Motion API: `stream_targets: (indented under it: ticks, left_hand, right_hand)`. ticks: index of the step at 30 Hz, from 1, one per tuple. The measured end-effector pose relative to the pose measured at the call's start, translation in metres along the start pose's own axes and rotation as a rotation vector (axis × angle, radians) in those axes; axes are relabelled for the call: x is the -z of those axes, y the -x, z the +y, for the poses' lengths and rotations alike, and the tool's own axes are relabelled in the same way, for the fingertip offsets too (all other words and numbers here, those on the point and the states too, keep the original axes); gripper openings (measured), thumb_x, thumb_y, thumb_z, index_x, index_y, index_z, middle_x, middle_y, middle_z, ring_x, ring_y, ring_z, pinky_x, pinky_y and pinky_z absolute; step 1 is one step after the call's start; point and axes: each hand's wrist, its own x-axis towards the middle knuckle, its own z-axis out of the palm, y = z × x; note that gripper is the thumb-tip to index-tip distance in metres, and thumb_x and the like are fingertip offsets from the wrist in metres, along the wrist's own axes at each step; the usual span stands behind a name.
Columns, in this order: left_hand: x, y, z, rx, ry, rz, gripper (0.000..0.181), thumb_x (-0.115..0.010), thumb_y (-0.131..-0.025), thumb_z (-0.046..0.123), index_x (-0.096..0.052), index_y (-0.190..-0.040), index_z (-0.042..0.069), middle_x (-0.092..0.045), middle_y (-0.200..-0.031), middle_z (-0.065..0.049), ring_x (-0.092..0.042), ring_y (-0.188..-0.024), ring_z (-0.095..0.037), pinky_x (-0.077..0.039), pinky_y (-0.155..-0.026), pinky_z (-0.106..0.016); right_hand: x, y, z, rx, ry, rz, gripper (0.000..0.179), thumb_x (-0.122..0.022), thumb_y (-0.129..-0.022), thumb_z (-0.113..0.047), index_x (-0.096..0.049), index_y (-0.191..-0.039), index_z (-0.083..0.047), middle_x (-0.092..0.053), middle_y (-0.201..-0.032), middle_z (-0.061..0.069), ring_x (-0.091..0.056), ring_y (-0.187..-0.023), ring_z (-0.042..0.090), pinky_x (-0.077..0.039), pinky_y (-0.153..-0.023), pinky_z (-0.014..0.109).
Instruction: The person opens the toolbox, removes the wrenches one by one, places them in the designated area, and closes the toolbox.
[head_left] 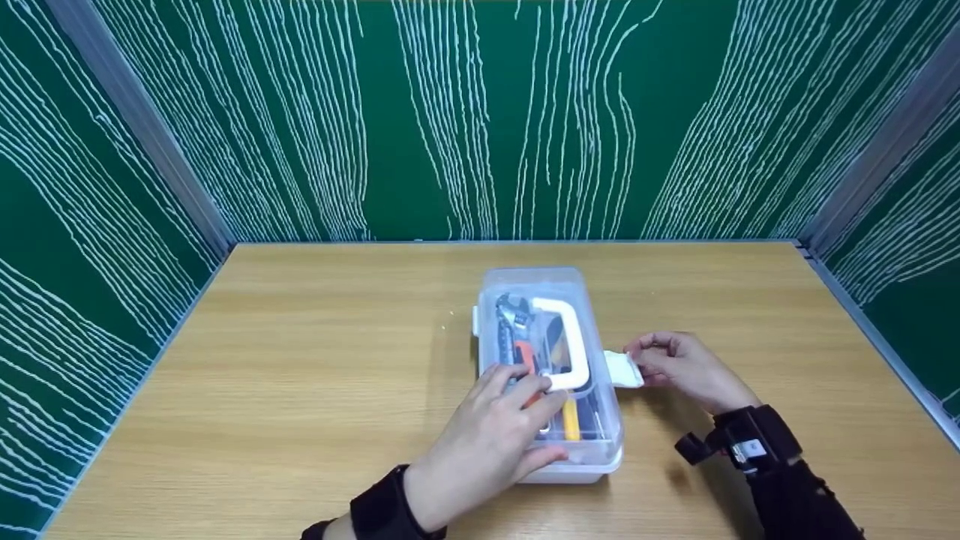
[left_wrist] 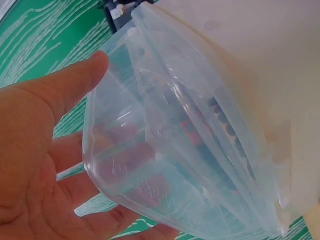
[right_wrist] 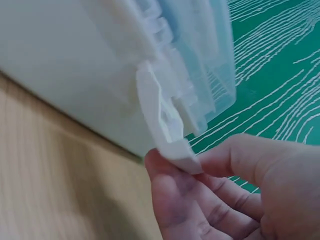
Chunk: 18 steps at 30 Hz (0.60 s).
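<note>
A clear-lidded toolbox (head_left: 531, 280) with a white base stands on the table, its lid down. My left hand (head_left: 484, 435) rests on the near part of the lid, fingers spread across the top and thumb by the near end. In the left wrist view the thumb and fingers lie about the clear lid (left_wrist: 125, 165). At the box's right side, a white latch (head_left: 622, 369) sticks outward. Thumb and fingers of my right hand (head_left: 694, 373) pinch its free end; the right wrist view shows the latch (right_wrist: 155, 112) swung away from the rim.
A white carrying handle (head_left: 576, 341) lies on the lid. Through the plastic show an adjustable wrench (head_left: 514, 311) and a yellow piece (head_left: 571, 420). Another white latch (head_left: 475, 321) is on the left side. Green panels (head_left: 420, 135) with white lines border the wooden table (head_left: 322, 337).
</note>
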Motion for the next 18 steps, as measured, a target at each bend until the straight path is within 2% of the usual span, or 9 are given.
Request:
stream_targets:
  ticks: [5,12,18]
  left_hand:
    - [0.0,0.0,0.0,-0.006,-0.009,0.013,0.054,-0.07,-0.101,0.055,-0.072,-0.138,0.015,-0.072,-0.133,-0.003,-0.063,-0.127,-0.025,-0.052,-0.117,-0.048]
    - [-0.001,0.001,0.0,-0.016,-0.023,0.033,0.053,-0.07,-0.1,0.054,-0.072,-0.136,0.015,-0.072,-0.131,-0.003,-0.063,-0.126,-0.024,-0.052,-0.116,-0.046]
    - [-0.001,0.001,0.0,-0.021,-0.047,0.045,0.052,-0.073,-0.099,0.053,-0.072,-0.134,0.015,-0.072,-0.128,-0.002,-0.063,-0.125,-0.024,-0.053,-0.115,-0.044]
  right_hand:
    - [-0.004,-0.002,0.004,-0.016,0.036,-0.008,0.036,-0.064,-0.106,-0.014,-0.063,-0.132,0.012,-0.072,-0.1,0.001,-0.063,-0.081,0.008,-0.058,-0.073,0.021]
    - [-0.012,-0.005,0.008,-0.039,0.149,0.023,0.032,-0.068,-0.105,-0.018,-0.07,-0.127,0.005,-0.075,-0.103,0.005,-0.068,-0.084,0.015,-0.06,-0.071,0.026]
    - [-0.018,-0.008,0.009,-0.062,0.15,0.04,0.032,-0.072,-0.104,-0.022,-0.074,-0.124,0.003,-0.075,-0.093,-0.001,-0.067,-0.078,0.012,-0.056,-0.064,0.024]
